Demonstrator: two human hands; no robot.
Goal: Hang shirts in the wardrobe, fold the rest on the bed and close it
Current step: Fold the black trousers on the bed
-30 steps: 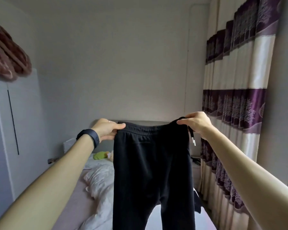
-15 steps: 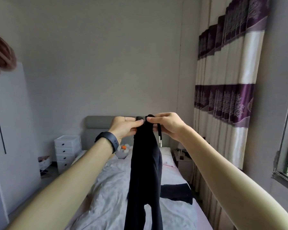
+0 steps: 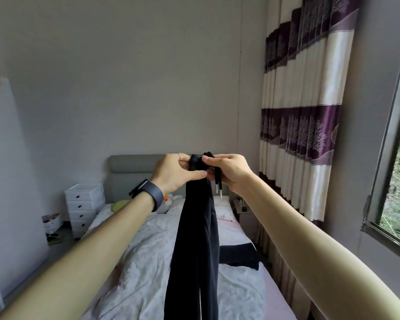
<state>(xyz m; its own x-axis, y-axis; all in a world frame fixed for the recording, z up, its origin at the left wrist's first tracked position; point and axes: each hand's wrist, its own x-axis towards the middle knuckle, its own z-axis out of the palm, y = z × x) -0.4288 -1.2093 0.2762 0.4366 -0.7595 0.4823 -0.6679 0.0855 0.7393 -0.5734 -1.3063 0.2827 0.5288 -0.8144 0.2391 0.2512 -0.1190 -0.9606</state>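
Aloft, left hand (image 3: 174, 174) and right hand (image 3: 229, 172) pinch trousers (image 3: 194, 250) (doubled lengthwise) over bed (image 3: 143, 273).

A rumpled white duvet (image 3: 143, 269) covers the bed (image 3: 276, 301). A folded black garment (image 3: 238, 255) lies near its right edge, a green toy (image 3: 120, 205) at its head.

Pair of black trousers (image 3: 194, 250) halved lengthwise, leg on leg, hanging straight down above bed (image 3: 143, 262). Waistband bunched, pinched between left hand (image 3: 173, 174) and right hand (image 3: 229, 172). Drawstring (image 3: 218, 185) with metal tips dangling beside right hand. Dark folded garment (image 3: 238, 255) flat on bed's right side.
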